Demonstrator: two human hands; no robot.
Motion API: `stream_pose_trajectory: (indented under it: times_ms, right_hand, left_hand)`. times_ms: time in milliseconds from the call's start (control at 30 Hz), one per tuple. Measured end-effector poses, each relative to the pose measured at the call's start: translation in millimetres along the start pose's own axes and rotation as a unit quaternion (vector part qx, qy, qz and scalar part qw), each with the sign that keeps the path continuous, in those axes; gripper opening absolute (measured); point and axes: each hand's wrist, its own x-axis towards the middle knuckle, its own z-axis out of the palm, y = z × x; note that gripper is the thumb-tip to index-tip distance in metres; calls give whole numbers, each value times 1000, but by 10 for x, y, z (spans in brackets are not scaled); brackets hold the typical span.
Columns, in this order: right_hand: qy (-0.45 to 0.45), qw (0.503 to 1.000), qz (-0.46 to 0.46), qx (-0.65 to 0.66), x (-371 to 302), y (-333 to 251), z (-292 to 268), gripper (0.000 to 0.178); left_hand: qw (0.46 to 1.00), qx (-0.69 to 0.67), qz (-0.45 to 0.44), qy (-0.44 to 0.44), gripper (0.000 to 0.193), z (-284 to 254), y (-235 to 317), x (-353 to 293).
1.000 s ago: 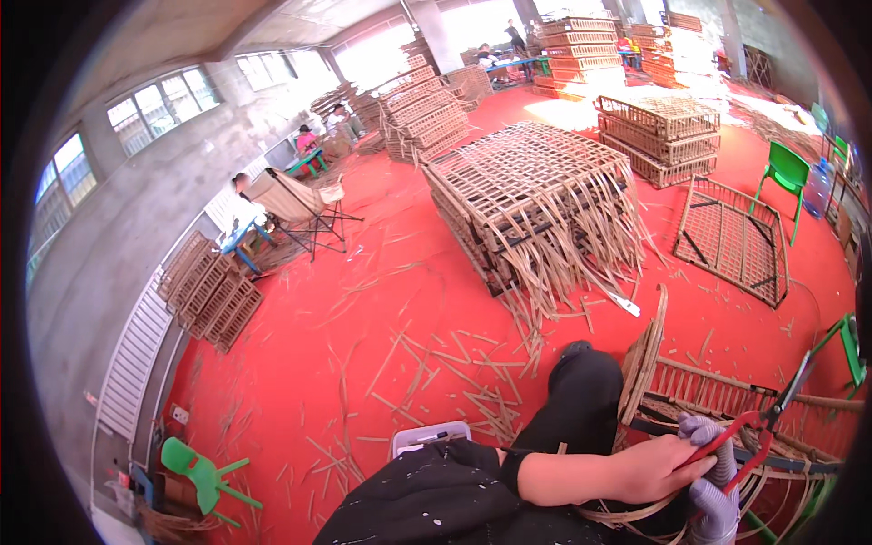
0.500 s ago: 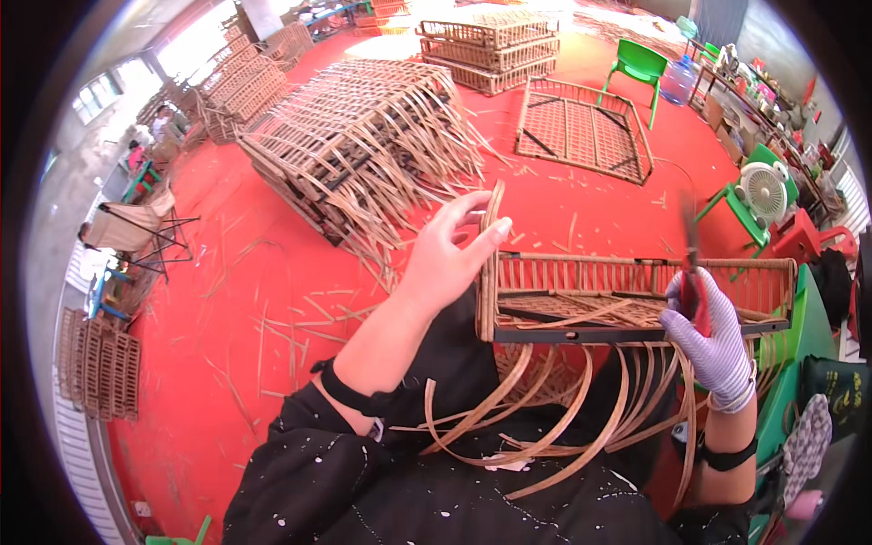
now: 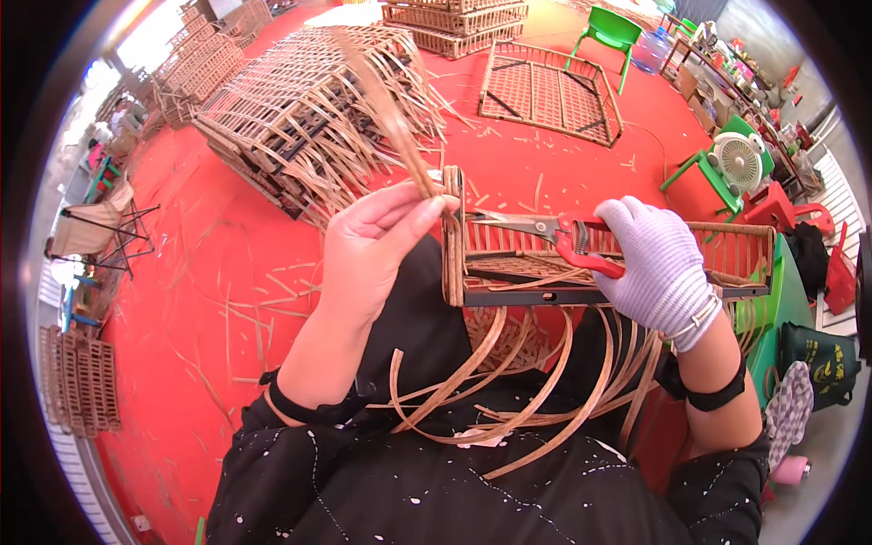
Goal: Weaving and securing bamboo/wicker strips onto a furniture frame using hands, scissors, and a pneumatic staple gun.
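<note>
My bare left hand point(image 3: 381, 238) pinches a brown rattan strip point(image 3: 391, 118) at the left end of a woven rattan basket point(image 3: 451, 238). The strip sticks up and away from me, its far part blurred. Gloved in pale lilac, my right hand point(image 3: 652, 263) is closed round the red handles of pruning shears point(image 3: 572, 243). Their metal blades point left across the basket's end, close to my left fingers; the tips look slightly parted. A dark frame bar with holes runs along the basket's near side. Long loose strips point(image 3: 559, 363) curl down from it over my lap.
A large unfinished woven piece point(image 3: 309, 109) with many loose ends stands far left. Beyond the basket a flat woven panel point(image 3: 549, 91) lies on the red floor point(image 3: 209, 300), among scattered offcuts. Right: a green chair point(image 3: 610, 36), a white fan point(image 3: 738, 159) and a green surface point(image 3: 774, 300).
My right hand has brought the shears from upright at the basket's right part to its left end, blades now leftward. My left hand now holds a long strip up. The head view has shifted.
</note>
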Motion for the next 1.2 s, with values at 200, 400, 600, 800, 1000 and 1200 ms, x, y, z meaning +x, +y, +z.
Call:
stream_pose_trajectory:
  times_ms: [200, 400, 600, 800, 1000, 1200]
  right_hand:
    - [-29, 998, -17, -54, 199, -219, -75, 42]
    - [-60, 994, -14, -94, 289, -269, -76, 31]
    - [57, 998, -14, 7, 104, -31, -68, 27]
    - [249, 948, 198, -18, -1341, 1210, 114, 43]
    - [109, 719, 670, -148, -3900, 1699, 446, 58]
    - [44, 549, 834, -28, -5307, 1254, 603, 77]
  left_hand:
    - [998, -9, 56, -20, 25, -72, -41, -31]
    - [998, -1, 64, -21, 24, -57, -32, -12]
    - [995, -5, 76, 61, 27, -200, -159, 2]
    - [997, 32, 51, 56, 39, -645, -523, -107]
    - [994, 73, 1, 82, 38, -746, -888, 175]
    - [989, 93, 86, 78, 26, -175, -597, -52]
